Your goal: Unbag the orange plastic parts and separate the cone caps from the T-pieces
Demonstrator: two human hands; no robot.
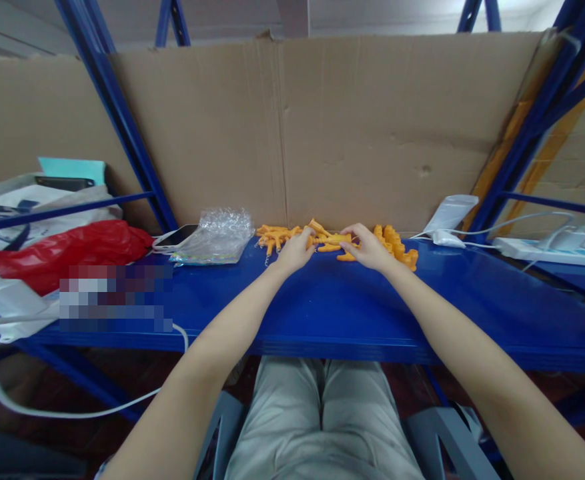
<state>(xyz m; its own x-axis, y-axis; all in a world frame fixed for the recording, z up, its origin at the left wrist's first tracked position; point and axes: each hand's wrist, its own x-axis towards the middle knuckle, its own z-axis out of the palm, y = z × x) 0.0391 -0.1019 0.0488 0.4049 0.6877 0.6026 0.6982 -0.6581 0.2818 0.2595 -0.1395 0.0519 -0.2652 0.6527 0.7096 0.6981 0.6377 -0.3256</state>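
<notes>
My left hand point(296, 252) is closed around an orange plastic piece point(331, 239) at the back of the blue table. My right hand point(369, 248) pinches the other end of this piece between thumb and fingers. To the left of my left hand lies a cluster of branching orange pieces point(275, 235), with small metal chains point(267, 259) hanging from them. A bunch of thicker orange pieces point(397, 247) sits just right of my right hand. Loose orange pieces also lie under and between my hands, partly hidden by the fingers.
A cardboard sheet point(352, 133) stands behind the blue table point(332, 307). Clear plastic bags point(217, 237) and a phone point(179, 237) lie left of the pieces. Farther left is a red plastic bag point(82, 250). White chargers point(447, 237) and a power strip point(557, 252) are at right.
</notes>
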